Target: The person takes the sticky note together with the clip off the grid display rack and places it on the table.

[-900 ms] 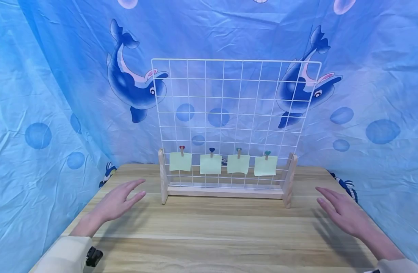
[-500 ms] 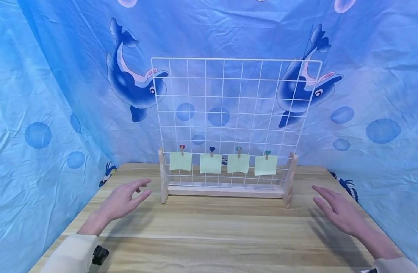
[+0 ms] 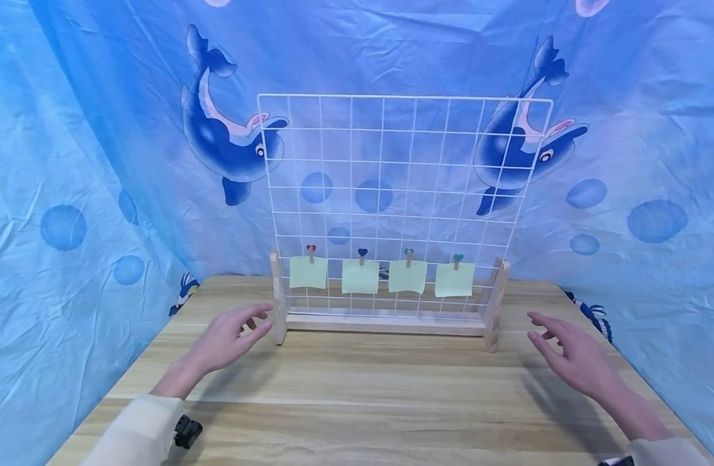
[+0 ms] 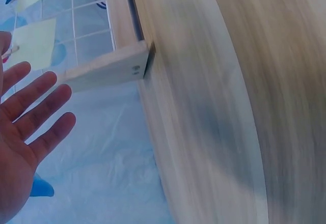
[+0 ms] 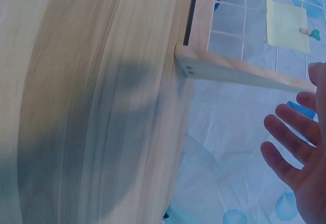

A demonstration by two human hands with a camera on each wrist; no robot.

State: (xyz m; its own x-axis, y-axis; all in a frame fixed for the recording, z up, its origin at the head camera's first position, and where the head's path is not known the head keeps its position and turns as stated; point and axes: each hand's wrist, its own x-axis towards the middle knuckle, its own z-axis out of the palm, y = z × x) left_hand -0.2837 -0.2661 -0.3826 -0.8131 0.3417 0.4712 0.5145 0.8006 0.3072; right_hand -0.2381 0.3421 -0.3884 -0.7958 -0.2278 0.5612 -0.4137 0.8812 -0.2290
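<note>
In from either side now: on the left, the left hand (image 3: 225, 338), fingers loosely bent and parted, nothing gripped, just beside the left wooden upright (image 3: 279, 298), with no telling exactly how small the gap. Over on the right, the right hand (image 3: 579, 359), fingers relaxed and parted too, gripping nothing, a little farther from the right wooden upright (image 3: 494, 307). Between both sets of fingers, the white wire grid (image 3: 379, 189), upright, above the worktop (image 3: 357, 401).

Why upright? Looks to be down to the wooden ends, tied together by a crossbar (image 3: 386, 323); in the left wrist view, two screw heads (image 4: 135, 70) ahead of the fingers, probably fixing that joint. Inward of the fingers, low on the wires, four pale green notes (image 3: 360, 277) in a row, each pinched near the top by a heart-topped peg (image 3: 362, 255), so hanging rather than dropping.

And against a moment ago: left fingers nearer the upright and more bent, right fingers drawn slightly inward as well, grid a touch higher in the head view, probably from a small tilt. Between the fingers, same row of notes and pegs, same order.
</note>
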